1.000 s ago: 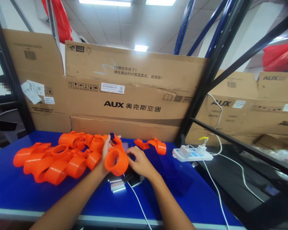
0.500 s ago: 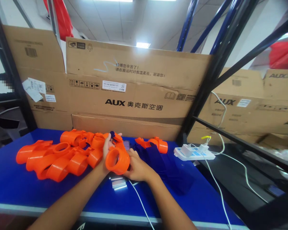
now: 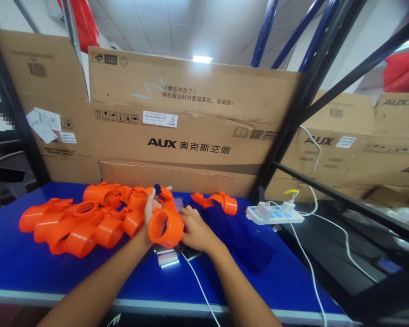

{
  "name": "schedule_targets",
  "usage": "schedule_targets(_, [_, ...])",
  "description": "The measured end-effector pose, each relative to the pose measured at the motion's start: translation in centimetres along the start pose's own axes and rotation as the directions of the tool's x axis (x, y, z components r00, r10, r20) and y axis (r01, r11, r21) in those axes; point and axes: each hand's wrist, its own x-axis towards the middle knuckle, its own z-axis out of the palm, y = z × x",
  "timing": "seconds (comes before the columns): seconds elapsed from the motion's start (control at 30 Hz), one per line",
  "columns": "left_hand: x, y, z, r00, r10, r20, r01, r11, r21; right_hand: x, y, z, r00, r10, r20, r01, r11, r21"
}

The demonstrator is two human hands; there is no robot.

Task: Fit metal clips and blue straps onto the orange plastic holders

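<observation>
My left hand [image 3: 151, 205] is closed around an orange plastic part with a round ring end [image 3: 165, 225], held just above the blue table [image 3: 37, 272]. A dark blue piece sits at the part's top. My right hand [image 3: 195, 231] rests against the part's right side with its fingers curled; whether they hold anything is hidden. A pile of several like orange parts [image 3: 85, 220] lies just left of my left hand. One more orange part [image 3: 221, 202] lies behind my right hand, beside dark blue flat pieces [image 3: 240, 240].
Small silver blocks [image 3: 167, 259] and a white cable [image 3: 199, 286] lie under my hands. A white power strip [image 3: 274, 214] with chargers sits at the right. Large cardboard boxes [image 3: 191, 141] wall off the back. Dark shelf posts [image 3: 286, 122] rise at the right.
My right hand has slid in from the table to the orange part's right side. My left hand keeps the same hold. The view has shifted slightly.
</observation>
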Motion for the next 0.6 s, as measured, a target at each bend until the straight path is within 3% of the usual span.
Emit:
schedule_targets(0.07, [0.0,0.0,0.0,1.0,-0.006,-0.008,0.006,1.0,0.008,0.2,0.7,-0.3,0.99,0.117,-0.076,-0.125,0.987,-0.103])
schedule_targets(0.17, [0.0,-0.2,-0.4,0.999,-0.038,-0.001,0.038,0.999,0.025,0.2,1.9,-0.6,0.923,0.308,-0.233,-0.357,0.909,-0.214])
schedule_targets(0.23, [0.0,-0.5,-0.6,0.998,-0.055,-0.004,0.055,0.998,0.032,0.0,2.6,-0.6,0.89,0.381,-0.248,-0.442,0.854,-0.273])
schedule_targets(0.43, [0.3,-1.0,-0.7,0.999,0.022,0.03,-0.024,0.996,0.09,-0.3,2.7,-0.3,0.852,0.471,-0.229,-0.523,0.751,-0.402])
schedule_targets(0.53, [0.3,-1.1,-0.6,1.0,-0.003,0.031,0.0,0.996,0.091,-0.2,2.4,-0.8,0.826,0.467,-0.316,-0.563,0.705,-0.43])
schedule_targets(0.6, [0.1,-1.2,-0.6,0.999,-0.04,0.036,0.037,0.995,0.09,-0.3,2.5,-1.4,0.777,0.477,-0.411,-0.626,0.654,-0.425])
